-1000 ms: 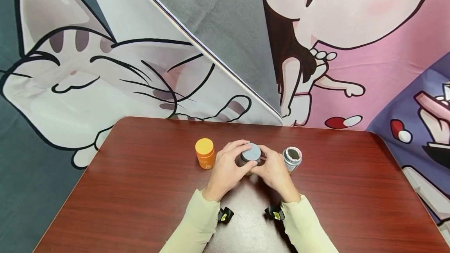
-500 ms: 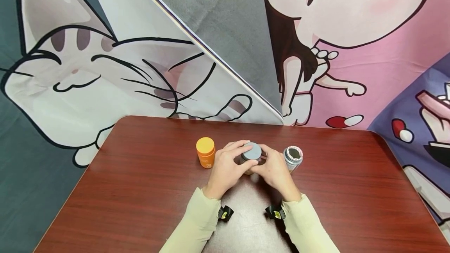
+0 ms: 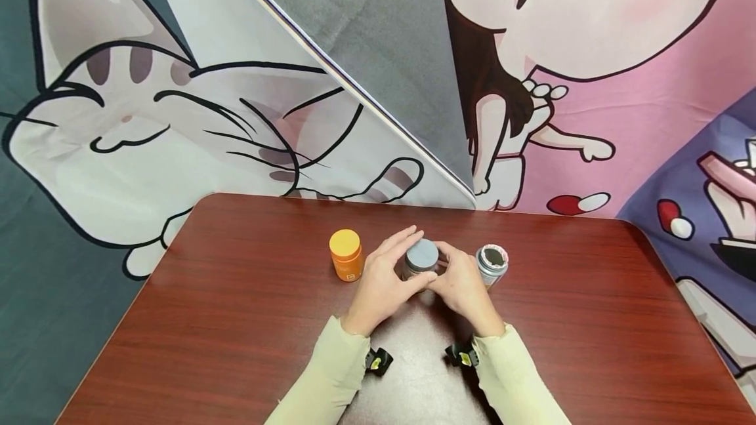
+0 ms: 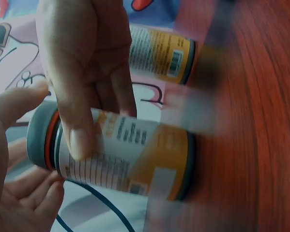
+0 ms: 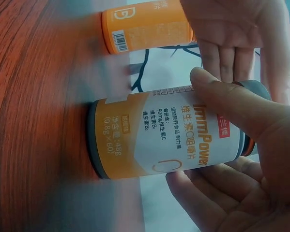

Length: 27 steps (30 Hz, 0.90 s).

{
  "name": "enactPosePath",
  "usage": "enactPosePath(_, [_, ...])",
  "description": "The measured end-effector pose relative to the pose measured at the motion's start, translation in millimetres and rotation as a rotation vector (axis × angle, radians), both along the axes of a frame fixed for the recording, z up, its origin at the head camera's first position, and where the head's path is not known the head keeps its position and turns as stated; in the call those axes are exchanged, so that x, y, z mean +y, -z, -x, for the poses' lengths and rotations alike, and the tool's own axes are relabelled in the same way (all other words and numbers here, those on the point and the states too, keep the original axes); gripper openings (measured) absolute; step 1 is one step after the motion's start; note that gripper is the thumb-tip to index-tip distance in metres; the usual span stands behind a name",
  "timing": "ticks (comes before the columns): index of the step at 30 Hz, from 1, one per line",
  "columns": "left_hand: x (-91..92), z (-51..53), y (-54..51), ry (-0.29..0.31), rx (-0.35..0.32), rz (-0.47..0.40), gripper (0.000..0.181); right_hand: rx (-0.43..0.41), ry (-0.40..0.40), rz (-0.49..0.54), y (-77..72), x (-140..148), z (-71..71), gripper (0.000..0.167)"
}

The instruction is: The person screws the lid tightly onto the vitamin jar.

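A bottle with a grey-blue lid (image 3: 422,255) stands upright on the table between both hands. My right hand (image 3: 463,290) grips its body, thumb on the label and fingers round the other side in the right wrist view. In the left wrist view an orange ring shows just below the lid (image 4: 39,135) of the white and yellow bottle (image 4: 130,150). My left hand (image 3: 380,287) is around the lid with fingers extended and spread, its thumb in front; whether it touches the lid, I cannot tell.
An orange bottle with a yellow lid (image 3: 346,256) stands left of my left hand. Just right of my right hand is a lidless bottle (image 3: 491,265) with a dark opening. Behind the brown table (image 3: 236,294) hangs a cartoon-printed cloth (image 3: 378,136).
The fingers of my left hand have straightened and lifted off the top of the lid. My right hand and the bottles keep their places.
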State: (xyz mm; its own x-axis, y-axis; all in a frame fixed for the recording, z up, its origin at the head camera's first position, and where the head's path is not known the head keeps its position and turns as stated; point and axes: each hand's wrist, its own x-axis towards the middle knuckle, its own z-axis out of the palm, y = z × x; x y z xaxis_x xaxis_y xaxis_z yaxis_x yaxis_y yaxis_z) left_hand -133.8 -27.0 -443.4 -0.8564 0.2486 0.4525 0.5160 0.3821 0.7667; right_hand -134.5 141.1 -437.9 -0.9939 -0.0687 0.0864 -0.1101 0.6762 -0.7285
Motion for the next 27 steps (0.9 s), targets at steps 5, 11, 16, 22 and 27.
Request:
enactPosePath(5, [8.9, -5.1, -1.7, -0.133, 0.032, -0.004, 0.067, 0.036, -0.001, -0.017, 0.8, 1, 0.0, 0.051])
enactPosePath(11, [17.5, -8.2, 1.9, -0.206, 0.032, -0.027, 0.063, 0.049, -0.004, -0.015, 1.3, 1, -0.6, 0.05])
enactPosePath(16, [19.1, -8.5, 2.5, -0.217, 0.028, -0.037, 0.057, 0.045, 0.0, -0.034, 1.8, 1, -0.9, 0.052])
enactPosePath(22, [15.6, -6.8, 0.2, -0.192, 0.029, -0.011, 0.052, 0.029, 0.004, -0.035, 1.8, 1, -0.3, 0.052])
enactPosePath(27, [8.3, -3.0, -2.3, -0.121, 0.019, 0.043, 0.051, 0.009, 0.01, -0.03, 1.8, 0, 0.1, 0.052])
